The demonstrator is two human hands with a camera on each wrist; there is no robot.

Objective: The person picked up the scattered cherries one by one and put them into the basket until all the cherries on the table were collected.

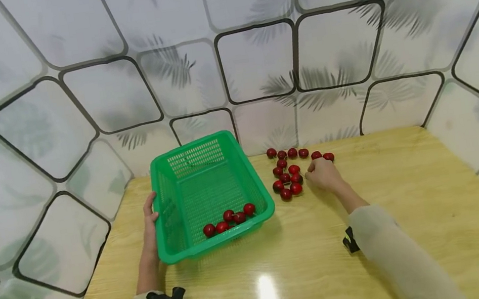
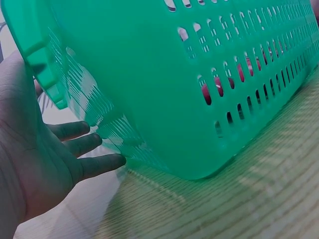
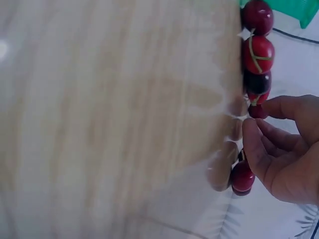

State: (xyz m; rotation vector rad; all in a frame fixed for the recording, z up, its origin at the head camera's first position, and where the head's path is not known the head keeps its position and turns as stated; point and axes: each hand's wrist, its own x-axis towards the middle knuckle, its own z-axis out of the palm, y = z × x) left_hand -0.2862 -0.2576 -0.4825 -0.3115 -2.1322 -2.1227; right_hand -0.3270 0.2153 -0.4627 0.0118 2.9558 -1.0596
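Note:
My left hand (image 1: 151, 223) rests against the left side of a green plastic basket (image 1: 209, 248), its fingers (image 2: 102, 167) fairly straight along the outer wall in the left wrist view. Several red cherries (image 1: 222, 227) lie inside along the basket's front. More cherries (image 1: 286, 194) with stems form a cluster on the table to the right of the basket. At this cluster's right side is my right hand (image 1: 326, 175), fingers bent; in the right wrist view its thumb and index fingertip pinch at a small dark cherry (image 3: 257, 110), partly hidden by them.
The wooden table (image 1: 312, 272) carries the basket and cherries. Patterned cloth or paper (image 1: 255, 65) stands behind and at both sides. Two cherries (image 1: 328, 157) lie just beyond the right hand. Black straps (image 1: 350, 240) circle both wrists.

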